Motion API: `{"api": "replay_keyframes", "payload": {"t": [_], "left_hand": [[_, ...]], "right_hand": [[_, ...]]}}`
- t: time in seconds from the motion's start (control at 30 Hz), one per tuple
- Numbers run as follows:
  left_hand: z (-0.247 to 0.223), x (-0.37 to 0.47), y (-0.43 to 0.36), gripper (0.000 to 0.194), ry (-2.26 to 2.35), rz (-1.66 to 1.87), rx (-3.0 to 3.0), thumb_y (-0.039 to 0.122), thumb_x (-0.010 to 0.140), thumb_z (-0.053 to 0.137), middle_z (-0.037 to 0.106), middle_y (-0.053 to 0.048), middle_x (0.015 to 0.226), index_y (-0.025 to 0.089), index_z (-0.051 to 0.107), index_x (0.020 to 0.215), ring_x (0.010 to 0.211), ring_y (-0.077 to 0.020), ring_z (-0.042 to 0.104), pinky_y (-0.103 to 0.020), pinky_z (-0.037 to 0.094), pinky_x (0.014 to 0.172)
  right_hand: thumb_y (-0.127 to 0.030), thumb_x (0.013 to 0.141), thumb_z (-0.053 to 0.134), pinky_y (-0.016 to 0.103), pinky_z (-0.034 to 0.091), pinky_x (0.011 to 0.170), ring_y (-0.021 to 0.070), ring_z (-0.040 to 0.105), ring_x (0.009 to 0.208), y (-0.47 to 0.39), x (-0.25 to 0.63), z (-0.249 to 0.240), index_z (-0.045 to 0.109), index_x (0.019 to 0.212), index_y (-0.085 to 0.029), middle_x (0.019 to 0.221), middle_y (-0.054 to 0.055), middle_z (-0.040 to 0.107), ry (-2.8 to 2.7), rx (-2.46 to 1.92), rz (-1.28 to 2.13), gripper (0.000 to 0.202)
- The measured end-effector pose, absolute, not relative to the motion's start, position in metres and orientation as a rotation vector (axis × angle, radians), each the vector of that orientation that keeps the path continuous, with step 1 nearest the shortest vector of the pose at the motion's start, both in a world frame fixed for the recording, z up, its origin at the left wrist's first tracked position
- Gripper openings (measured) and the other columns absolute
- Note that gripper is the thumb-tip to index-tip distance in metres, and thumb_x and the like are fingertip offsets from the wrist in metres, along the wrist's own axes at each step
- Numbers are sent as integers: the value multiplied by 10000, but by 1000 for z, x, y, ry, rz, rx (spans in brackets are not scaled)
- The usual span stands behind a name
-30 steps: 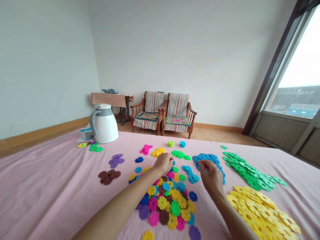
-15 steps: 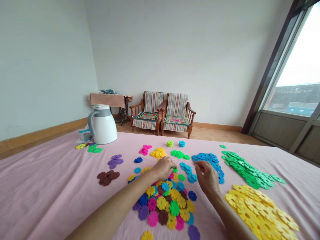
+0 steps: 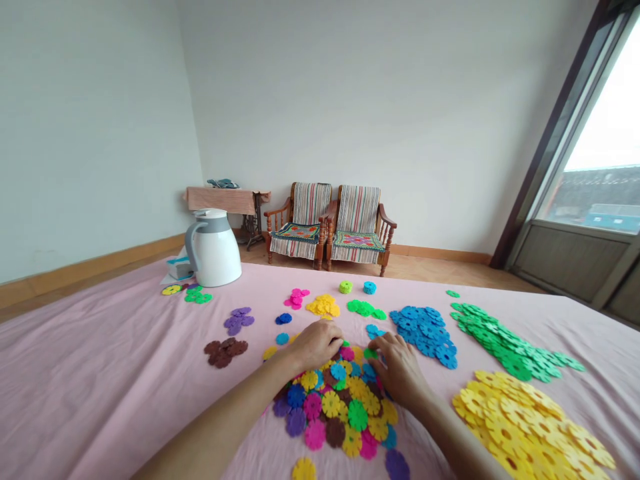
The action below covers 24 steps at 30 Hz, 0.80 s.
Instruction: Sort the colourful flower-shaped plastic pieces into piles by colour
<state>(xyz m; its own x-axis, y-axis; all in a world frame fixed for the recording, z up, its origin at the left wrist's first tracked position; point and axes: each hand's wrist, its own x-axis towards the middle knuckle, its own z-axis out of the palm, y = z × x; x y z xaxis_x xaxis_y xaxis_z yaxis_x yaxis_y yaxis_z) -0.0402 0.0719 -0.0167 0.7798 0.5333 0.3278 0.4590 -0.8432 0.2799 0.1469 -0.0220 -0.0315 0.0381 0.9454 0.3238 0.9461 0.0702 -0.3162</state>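
A mixed heap of notched plastic discs (image 3: pixel 330 403) in several colours lies in front of me. My left hand (image 3: pixel 320 343) is over the heap's far edge, its fingers curled in a pinch. A sliver of a green disc (image 3: pixel 345 344) shows at those fingertips, mostly hidden. My right hand (image 3: pixel 400 370) reaches down at the heap's right side, thumb and forefinger apart around another green disc (image 3: pixel 370 353). Just beyond its fingers are light blue discs (image 3: pixel 374 331), partly covered by the hand.
Single-colour piles surround the heap: blue (image 3: pixel 425 333), green (image 3: pixel 510 340), yellow (image 3: pixel 530 420), brown (image 3: pixel 225 351) and purple (image 3: pixel 239 321). A white jug (image 3: pixel 217 253) stands at the back left of the pink cloth (image 3: pixel 125 373). Two chairs (image 3: pixel 357 220) are beyond.
My right hand has moved left and down, from beside the blue pile to the heap's edge. My left hand has shifted slightly, still curled. The whole view has moved a little.
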Motion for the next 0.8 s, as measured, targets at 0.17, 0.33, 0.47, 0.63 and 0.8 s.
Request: {"api": "replay_keyframes", "payload": {"t": [0.17, 0.33, 0.47, 0.63, 0.8], "left_hand": [[-16, -39, 69, 229, 863, 658, 2714, 150, 789, 453, 603, -24, 659, 160, 578, 598, 676, -140, 538, -230, 369, 658], [-14, -37, 65, 183, 995, 847, 2497, 169, 765, 478, 617, -19, 658, 152, 600, 630, 656, -137, 550, -225, 368, 621], [-11, -33, 61, 184, 948, 911, 2273, 220, 774, 483, 619, -10, 643, 142, 611, 667, 622, -128, 553, -211, 388, 597], [-7, -28, 55, 204, 875, 799, 2095, 268, 766, 499, 587, 7, 571, 126, 616, 679, 526, -115, 529, -202, 385, 521], [-10, -31, 59, 230, 906, 844, 2178, 266, 793, 475, 630, -15, 636, 130, 642, 711, 587, -136, 564, -224, 406, 557]], "right_hand": [[-245, 719, 554, 317, 341, 715, 226, 531, 856, -17, 153, -38, 577, 809, -195, 839, 43, 618, -1815, -1845, -9, 106], [-219, 717, 510, 261, 370, 597, 159, 539, 653, -14, 144, -38, 510, 743, -194, 672, 1, 579, -1668, -1645, 185, 36], [-255, 728, 520, 250, 392, 564, 148, 548, 603, -14, 128, -36, 552, 864, -190, 642, -8, 585, -1522, -1480, 335, 154], [-314, 750, 525, 249, 395, 558, 146, 534, 593, -16, 120, -33, 611, 826, -184, 650, 10, 608, -1445, -1474, 391, 174], [-374, 751, 515, 235, 399, 534, 140, 525, 570, -12, 131, -30, 595, 685, -185, 607, 5, 592, -1458, -1504, 403, 215]]}}
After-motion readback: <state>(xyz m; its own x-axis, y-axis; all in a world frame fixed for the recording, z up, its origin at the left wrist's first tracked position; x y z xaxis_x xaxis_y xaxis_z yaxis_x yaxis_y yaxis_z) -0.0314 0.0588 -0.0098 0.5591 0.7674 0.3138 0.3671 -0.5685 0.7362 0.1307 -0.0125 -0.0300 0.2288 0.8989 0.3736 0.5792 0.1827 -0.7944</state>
